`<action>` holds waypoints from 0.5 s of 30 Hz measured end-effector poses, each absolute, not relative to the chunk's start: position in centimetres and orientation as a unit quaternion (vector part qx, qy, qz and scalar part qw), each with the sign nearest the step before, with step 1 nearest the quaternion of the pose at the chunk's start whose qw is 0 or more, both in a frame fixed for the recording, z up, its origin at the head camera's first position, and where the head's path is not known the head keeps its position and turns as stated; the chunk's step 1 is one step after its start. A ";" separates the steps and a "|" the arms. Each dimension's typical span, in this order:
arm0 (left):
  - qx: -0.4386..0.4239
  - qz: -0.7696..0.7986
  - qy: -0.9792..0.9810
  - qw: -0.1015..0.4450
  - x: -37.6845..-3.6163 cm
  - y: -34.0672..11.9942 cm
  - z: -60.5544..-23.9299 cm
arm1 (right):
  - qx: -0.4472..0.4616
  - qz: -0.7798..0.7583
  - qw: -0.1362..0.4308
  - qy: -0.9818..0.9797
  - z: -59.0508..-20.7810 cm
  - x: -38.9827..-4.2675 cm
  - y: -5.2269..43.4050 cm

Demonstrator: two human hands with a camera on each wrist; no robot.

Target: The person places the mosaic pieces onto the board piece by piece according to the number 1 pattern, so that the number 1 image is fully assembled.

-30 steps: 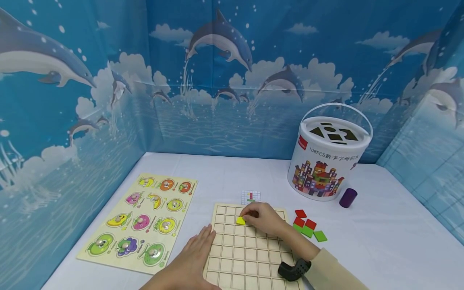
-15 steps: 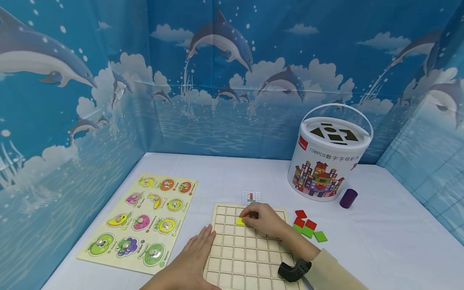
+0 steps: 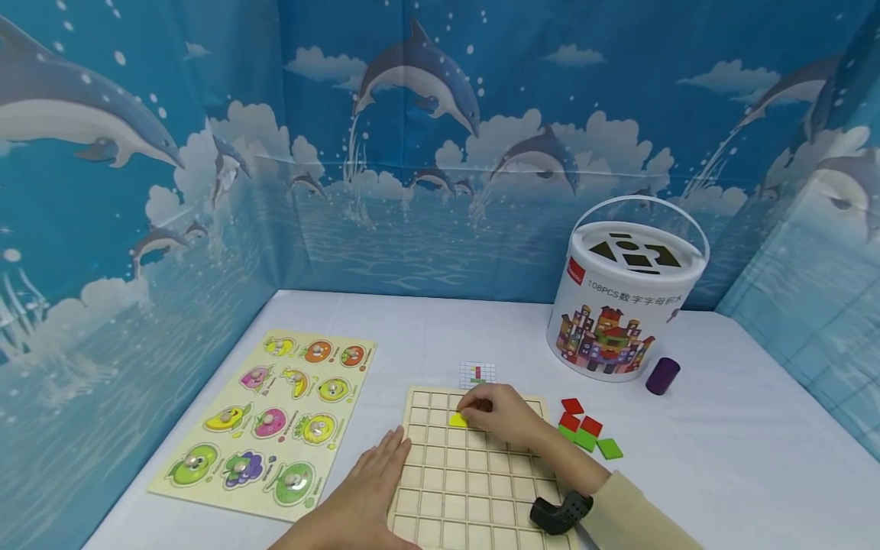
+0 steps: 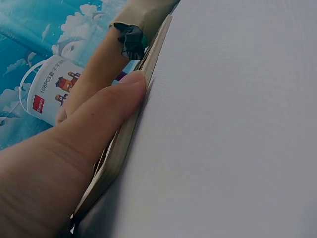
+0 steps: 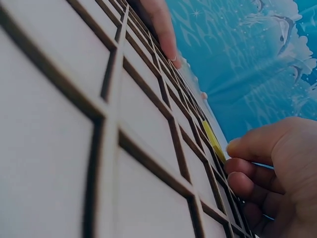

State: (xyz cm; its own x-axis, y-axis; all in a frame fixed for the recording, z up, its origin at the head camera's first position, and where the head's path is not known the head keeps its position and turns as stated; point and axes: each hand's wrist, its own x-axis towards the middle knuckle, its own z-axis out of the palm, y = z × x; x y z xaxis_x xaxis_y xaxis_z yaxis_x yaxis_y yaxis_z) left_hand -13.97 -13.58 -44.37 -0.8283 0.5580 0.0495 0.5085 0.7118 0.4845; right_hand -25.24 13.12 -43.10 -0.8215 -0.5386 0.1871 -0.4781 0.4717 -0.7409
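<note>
One yellow tile (image 3: 458, 419): on the board (image 3: 454, 481), second row from the far edge; full seating, cannot tell;
Right hand (image 3: 496, 413): pinches that tile, fingers curled;
Left hand (image 3: 371, 486): spread wide against the board's left edge;
Red tiles (image 3: 591, 425), green tiles (image 3: 609, 448): loose on the table (image 3: 694, 466); probably left to place, judging by the card (image 3: 477, 374)

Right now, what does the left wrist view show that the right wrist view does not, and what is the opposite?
Only the left wrist view shows the white bucket, the black wrist device and the beige sleeve. Only the right wrist view shows the yellow tile, at the fingertips of the right hand, and clear grid squares. Both share the left hand, the wooden board and the blue backdrop.
</note>
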 end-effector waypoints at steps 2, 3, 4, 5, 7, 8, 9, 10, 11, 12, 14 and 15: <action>0.287 0.249 0.923 0.054 -14.0 -13.5 -44.4 | -0.292 -0.424 0.039 0.856 -42.9 -25.2 13.2; 0.287 0.249 0.923 0.056 -14.0 -13.5 -44.4 | -0.289 -0.425 0.040 0.857 -42.9 -25.2 13.3; 0.286 0.250 0.923 0.058 -14.0 -13.5 -44.4 | -0.285 -0.428 0.041 0.857 -42.8 -25.1 13.3; 0.286 0.250 0.923 0.060 -14.0 -13.5 -44.4 | -0.281 -0.429 0.042 0.858 -42.7 -25.1 13.4; 0.288 0.248 0.923 0.056 -14.0 -13.4 -44.3 | -0.276 -0.432 0.046 0.857 -42.6 -25.0 13.6; 0.290 0.245 0.924 0.053 -14.0 -13.4 -44.3 | -0.273 -0.435 0.048 0.857 -42.5 -25.0 13.7; 0.291 0.243 0.924 0.049 -14.0 -13.5 -44.3 | -0.271 -0.437 0.048 0.856 -42.5 -25.0 13.8; 0.293 0.240 0.925 0.045 -14.0 -13.5 -44.3 | -0.271 -0.439 0.049 0.855 -42.5 -25.0 14.0; 0.294 0.236 0.925 0.042 -14.0 -13.5 -44.3 | -0.270 -0.440 0.048 0.855 -42.5 -25.0 14.2; 0.295 0.234 0.925 0.039 -14.0 -13.5 -44.3 | -0.269 -0.441 0.048 0.855 -42.5 -25.0 14.3; 0.297 0.231 0.926 0.037 -14.0 -13.5 -44.4 | -0.263 -0.441 0.047 0.857 -42.5 -25.1 14.7; 0.297 0.229 0.926 0.037 -14.0 -13.5 -44.4 | -0.261 -0.440 0.046 0.858 -42.5 -25.1 14.9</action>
